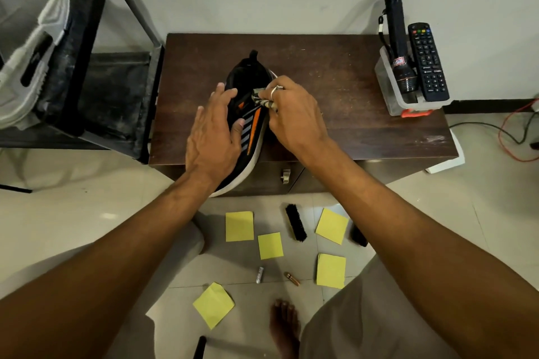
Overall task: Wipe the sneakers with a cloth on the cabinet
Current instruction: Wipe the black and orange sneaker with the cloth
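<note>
At frame centre, your left hand (212, 132) rests, fingers released, on the sneaker (248, 79) lying on the surface (350, 114); your right hand (294, 116), fingers grasping the cloth (262, 100), presses it against the sneaker's side.

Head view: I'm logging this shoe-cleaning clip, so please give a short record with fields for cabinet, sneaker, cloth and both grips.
cabinet: dark wood, also bears a clear box
sneaker: black with orange stripes, on the cabinet, toe past its front edge
cloth: bunched against the sneaker's side
left grip: fingers straight, resting on the sneaker
right grip: pinches the cloth
</note>
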### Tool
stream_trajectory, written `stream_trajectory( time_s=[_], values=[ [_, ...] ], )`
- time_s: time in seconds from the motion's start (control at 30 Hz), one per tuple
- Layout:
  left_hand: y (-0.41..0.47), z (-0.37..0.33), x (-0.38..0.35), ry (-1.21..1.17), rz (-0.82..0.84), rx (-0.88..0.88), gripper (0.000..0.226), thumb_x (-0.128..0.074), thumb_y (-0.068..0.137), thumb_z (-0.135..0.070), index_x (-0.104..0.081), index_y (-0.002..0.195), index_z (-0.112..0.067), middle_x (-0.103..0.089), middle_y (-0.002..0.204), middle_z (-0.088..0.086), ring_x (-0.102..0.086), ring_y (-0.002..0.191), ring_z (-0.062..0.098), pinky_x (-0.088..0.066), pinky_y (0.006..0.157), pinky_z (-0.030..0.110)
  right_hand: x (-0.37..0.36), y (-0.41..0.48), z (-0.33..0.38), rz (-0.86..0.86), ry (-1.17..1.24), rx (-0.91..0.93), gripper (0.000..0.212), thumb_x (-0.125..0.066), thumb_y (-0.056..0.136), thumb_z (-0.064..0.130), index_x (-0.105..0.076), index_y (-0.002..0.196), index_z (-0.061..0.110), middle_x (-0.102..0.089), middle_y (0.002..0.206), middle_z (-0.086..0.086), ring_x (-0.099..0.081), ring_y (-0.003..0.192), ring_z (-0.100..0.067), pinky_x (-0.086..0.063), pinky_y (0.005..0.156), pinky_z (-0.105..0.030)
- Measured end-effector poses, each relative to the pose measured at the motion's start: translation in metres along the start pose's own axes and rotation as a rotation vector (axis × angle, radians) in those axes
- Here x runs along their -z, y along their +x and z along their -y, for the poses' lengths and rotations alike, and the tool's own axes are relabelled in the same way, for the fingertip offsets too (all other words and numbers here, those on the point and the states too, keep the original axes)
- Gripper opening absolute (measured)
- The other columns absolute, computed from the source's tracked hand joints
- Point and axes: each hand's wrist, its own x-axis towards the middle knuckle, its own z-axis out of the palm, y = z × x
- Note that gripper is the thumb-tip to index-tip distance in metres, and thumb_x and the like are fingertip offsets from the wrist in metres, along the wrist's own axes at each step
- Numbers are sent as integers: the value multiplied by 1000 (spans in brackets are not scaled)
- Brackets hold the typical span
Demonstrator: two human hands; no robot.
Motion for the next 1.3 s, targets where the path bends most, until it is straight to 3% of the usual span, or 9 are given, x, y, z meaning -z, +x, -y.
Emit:
stream_trajectory(
  time_s=[0.17, 0.37, 0.53, 0.63, 0.73, 0.8, 0.9, 1.07, 1.3],
  values=[
    [0, -1, 1, -2, 16, 6, 53, -52, 103, -17, -34, 153, -21, -26, 167, 3, -29, 153, 26, -11, 125, 39, 9, -1, 15, 309, 105, -68, 28, -58, 86, 8, -77, 103, 20, -69, 100, 1, -67, 83, -19, -61, 73, -39],
    [0, 0, 0, -3, 10, -4, 51, -51, 104, -21, -34, 152, -21, -26, 167, 4, -28, 153, 25, -15, 127, 46, 13, 5, 2, -53, 26, 9, 26, -67, 91, 4, -74, 115, 9, -64, 116, -3, -65, 96, -21, -58, 79, -34],
    [1, 2, -1, 10, 25, -5, 51, -50, 104, -21, -34, 153, -22, -23, 168, 4, -19, 156, 22, -13, 127, 44, 9, 9, 11, 97, -92, -58, 18, -62, 92, 6, -74, 106, 8, -64, 112, -5, -64, 92, -26, -55, 73, -36],
    [1, 0, 0, 2, 28, 2, 53, -52, 103, -18, -34, 153, -22, -23, 168, 3, -19, 156, 21, -14, 128, 45, 25, 19, 17, 280, -4, -159, 19, -58, 84, 6, -74, 91, 13, -70, 92, -7, -65, 74, -23, -55, 61, -31],
    [3, -4, 1, 1, 41, 36, 56, -53, 101, -13, -33, 153, -20, -23, 168, 6, -18, 156, 23, -12, 128, 48, 31, 21, 19, 385, 171, -223, 18, -61, 85, 8, -67, 71, 17, -62, 67, 1, -53, 52, -9, -40, 42, -18],
    [7, -13, 3, 15, 80, 81, 57, -53, 101, -14, -30, 153, -20, -19, 168, 9, -18, 156, 27, -12, 127, 51, 28, 18, 15, 178, 203, -192, 13, -66, 88, 13, -77, 91, 18, -65, 81, 4, -58, 60, -6, -48, 52, -20],
    [19, -34, 15, 123, 247, 147, 58, -57, 101, -25, -28, 151, -23, -20, 165, 16, -33, 147, 37, -33, 117, 56, 22, 16, -2, -69, 106, -163, 18, -67, 92, 18, -76, 107, 13, -60, 104, 0, -61, 79, -12, -56, 72, -27],
    [48, -51, 45, 252, 307, 203, 46, -58, 98, -52, -52, 137, -26, -61, 129, 8, -61, 114, 30, -50, 91, 43, 8, 10, -16, -47, 88, -97, 29, -70, 94, 22, -72, 122, 13, -57, 110, -3, -58, 83, -9, -52, 74, -22],
    [68, -54, 44, 174, 274, 274, 21, -67, 96, -36, -72, 110, -20, -69, 113, 12, -65, 103, 34, -45, 80, 33, 16, 18, -15, 156, 60, -94, 24, -57, 98, 14, -73, 116, 14, -52, 98, 0, -56, 83, -17, -48, 70, -31]
  ],
)
